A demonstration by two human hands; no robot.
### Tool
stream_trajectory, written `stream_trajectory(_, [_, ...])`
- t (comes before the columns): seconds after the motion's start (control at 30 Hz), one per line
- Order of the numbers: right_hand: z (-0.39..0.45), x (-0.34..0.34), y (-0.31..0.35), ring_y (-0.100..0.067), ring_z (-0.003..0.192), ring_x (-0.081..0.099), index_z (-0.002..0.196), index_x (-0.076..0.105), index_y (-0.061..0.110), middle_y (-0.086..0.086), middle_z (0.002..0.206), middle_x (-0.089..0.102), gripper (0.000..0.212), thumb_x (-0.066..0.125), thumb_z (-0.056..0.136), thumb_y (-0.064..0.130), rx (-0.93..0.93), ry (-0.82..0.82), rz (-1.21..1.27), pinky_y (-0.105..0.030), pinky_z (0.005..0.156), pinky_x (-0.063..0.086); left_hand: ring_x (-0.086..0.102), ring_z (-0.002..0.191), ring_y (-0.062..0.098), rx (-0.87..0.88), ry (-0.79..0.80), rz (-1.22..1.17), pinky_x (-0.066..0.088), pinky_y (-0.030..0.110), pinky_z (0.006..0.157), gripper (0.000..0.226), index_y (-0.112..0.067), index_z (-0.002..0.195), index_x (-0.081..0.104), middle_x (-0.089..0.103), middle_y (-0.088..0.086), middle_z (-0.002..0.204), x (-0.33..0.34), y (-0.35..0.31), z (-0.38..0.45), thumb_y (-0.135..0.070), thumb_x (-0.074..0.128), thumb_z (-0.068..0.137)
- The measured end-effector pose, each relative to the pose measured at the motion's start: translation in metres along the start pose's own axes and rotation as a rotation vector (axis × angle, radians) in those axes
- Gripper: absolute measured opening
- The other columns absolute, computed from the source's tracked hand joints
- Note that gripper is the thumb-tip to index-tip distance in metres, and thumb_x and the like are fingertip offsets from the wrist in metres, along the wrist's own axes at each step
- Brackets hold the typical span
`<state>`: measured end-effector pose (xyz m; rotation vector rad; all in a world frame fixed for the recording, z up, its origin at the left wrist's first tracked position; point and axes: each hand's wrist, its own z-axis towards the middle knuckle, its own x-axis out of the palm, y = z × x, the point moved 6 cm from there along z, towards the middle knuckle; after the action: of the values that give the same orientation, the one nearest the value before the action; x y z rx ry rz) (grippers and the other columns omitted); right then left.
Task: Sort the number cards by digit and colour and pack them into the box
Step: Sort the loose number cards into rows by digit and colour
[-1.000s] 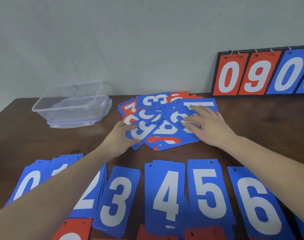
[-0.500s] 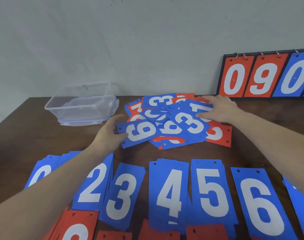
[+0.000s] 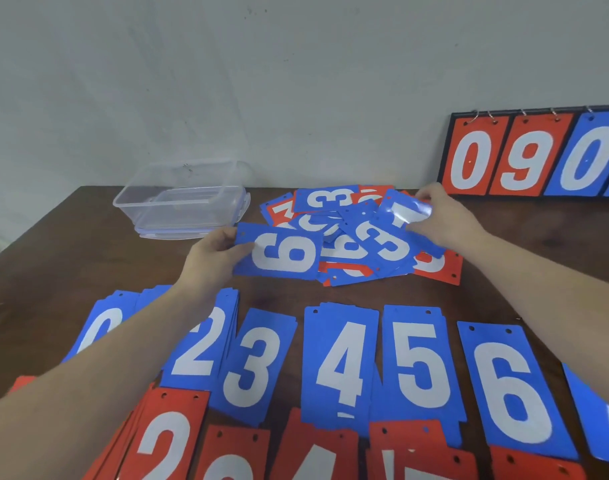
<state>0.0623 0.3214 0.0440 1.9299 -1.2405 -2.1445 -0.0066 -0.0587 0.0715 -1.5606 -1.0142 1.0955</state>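
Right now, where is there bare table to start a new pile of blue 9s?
Bare wood lies right of the unsorted heap, between the scoreboard and the blue 6 pile. Another patch sits left, in front of the clear box, above the blue 0 pile. A narrow strip runs between heap and sorted row. The near edge is crowded with red piles.

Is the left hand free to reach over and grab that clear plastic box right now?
Probably not yet: the left hand grips a blue 9 card. The clear plastic box sits just beyond it, with bare table between them.
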Motion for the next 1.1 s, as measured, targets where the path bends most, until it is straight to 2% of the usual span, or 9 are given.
stream_trajectory(0.07, [-0.009, -0.004, 0.001, -0.021, 0.091, 0.058, 0.126, 0.051, 0.02, 0.001, 0.107, 0.06, 0.04, 0.071, 0.092, 0.022, -0.066, -0.071, 0.102, -0.03, 0.061, 0.043, 0.074, 0.086, 0.019, -0.013, 0.033, -0.041, 0.055, 0.029, 0.063, 0.016, -0.019, 0.11, 0.071, 0.077, 0.002, 0.104, 0.004, 0.001, -0.005, -0.014, 0.065, 0.097])
stream_trajectory(0.23, [-0.044, -0.022, 0.014, -0.011, 0.089, 0.064, 0.107, 0.066, 0.016, 0.006, 0.102, 0.068, 0.015, 0.066, 0.097, 0.026, -0.061, -0.135, 0.492, -0.025, 0.061, 0.047, 0.068, 0.093, 0.025, -0.041, 0.06, -0.17, 0.049, 0.037, 0.076, 0.025, -0.017, 0.121, 0.069, 0.074, 0.004, 0.116, 0.004, 0.001, -0.019, -0.019, 0.066, 0.097])
stream_trajectory(0.43, [-0.102, -0.01, 0.035, -0.018, 0.093, 0.073, 0.106, 0.067, 0.02, 0.001, 0.106, 0.075, 0.011, 0.066, 0.098, 0.026, 0.028, 0.071, 0.845, -0.033, 0.077, 0.057, 0.07, 0.1, 0.023, 0.017, 0.103, -0.202, 0.051, 0.036, 0.081, 0.029, -0.018, 0.121, 0.067, 0.072, 0.003, 0.121, -0.013, -0.002, -0.052, -0.003, 0.056, 0.099])
stream_trajectory(0.53, [-0.133, 0.006, 0.041, -0.019, 0.083, 0.076, 0.101, 0.063, 0.018, -0.002, 0.098, 0.078, 0.006, 0.065, 0.098, 0.022, 0.071, 0.146, 0.937, -0.033, 0.069, 0.057, 0.07, 0.098, 0.02, 0.028, 0.085, -0.218, 0.051, 0.035, 0.084, 0.027, -0.013, 0.118, 0.065, 0.072, 0.005, 0.12, -0.027, 0.002, -0.071, 0.0, 0.059, 0.096])
stream_trajectory(0.73, [-0.183, 0.04, 0.056, -0.025, 0.087, 0.077, 0.123, 0.052, 0.018, -0.006, 0.111, 0.075, 0.033, 0.068, 0.095, 0.012, 0.094, 0.247, 0.923, -0.047, 0.079, 0.061, 0.065, 0.079, 0.016, -0.016, -0.035, -0.365, 0.047, 0.027, 0.065, 0.011, -0.02, 0.095, 0.062, 0.072, 0.002, 0.091, -0.069, 0.024, -0.109, -0.011, 0.068, 0.092])
stream_trajectory(0.8, [-0.199, 0.047, 0.067, -0.024, 0.086, 0.077, 0.124, 0.048, 0.025, -0.005, 0.11, 0.075, 0.04, 0.068, 0.095, 0.008, 0.076, 0.277, 0.965, -0.044, 0.075, 0.061, 0.068, 0.085, 0.021, -0.048, -0.065, -0.42, 0.053, 0.033, 0.073, 0.012, -0.018, 0.102, 0.062, 0.072, 0.005, 0.096, -0.085, 0.032, -0.124, -0.016, 0.069, 0.092])
stream_trajectory(0.87, [-0.217, 0.054, 0.079, -0.023, 0.088, 0.077, 0.126, 0.045, 0.031, -0.002, 0.109, 0.075, 0.045, 0.067, 0.095, 0.007, 0.06, 0.28, 0.978, -0.044, 0.075, 0.061, 0.07, 0.105, 0.033, -0.07, -0.06, -0.466, 0.056, 0.047, 0.092, 0.039, -0.012, 0.124, 0.06, 0.072, 0.013, 0.116, -0.099, 0.037, -0.143, -0.024, 0.071, 0.089])
stream_trajectory(0.97, [-0.242, 0.069, 0.097, -0.02, 0.088, 0.076, 0.122, 0.051, 0.029, 0.003, 0.11, 0.073, 0.033, 0.065, 0.097, 0.012, 0.037, 0.26, 0.922, -0.049, 0.08, 0.061, 0.067, 0.114, 0.033, -0.086, -0.058, -0.524, 0.054, 0.049, 0.098, 0.047, -0.007, 0.133, 0.055, 0.067, 0.015, 0.13, -0.127, 0.051, -0.173, -0.032, 0.065, 0.094])
stream_trajectory(1.1, [-0.274, 0.102, 0.124, -0.019, 0.091, 0.075, 0.111, 0.06, 0.028, 0.001, 0.109, 0.075, 0.011, 0.059, 0.1, 0.026, 0.043, 0.336, 0.821, -0.045, 0.083, 0.061, 0.074, 0.081, 0.018, -0.09, -0.138, -0.532, 0.059, 0.032, 0.072, 0.024, -0.017, 0.107, 0.069, 0.075, 0.002, 0.097, -0.167, 0.08, -0.207, -0.035, 0.054, 0.101])
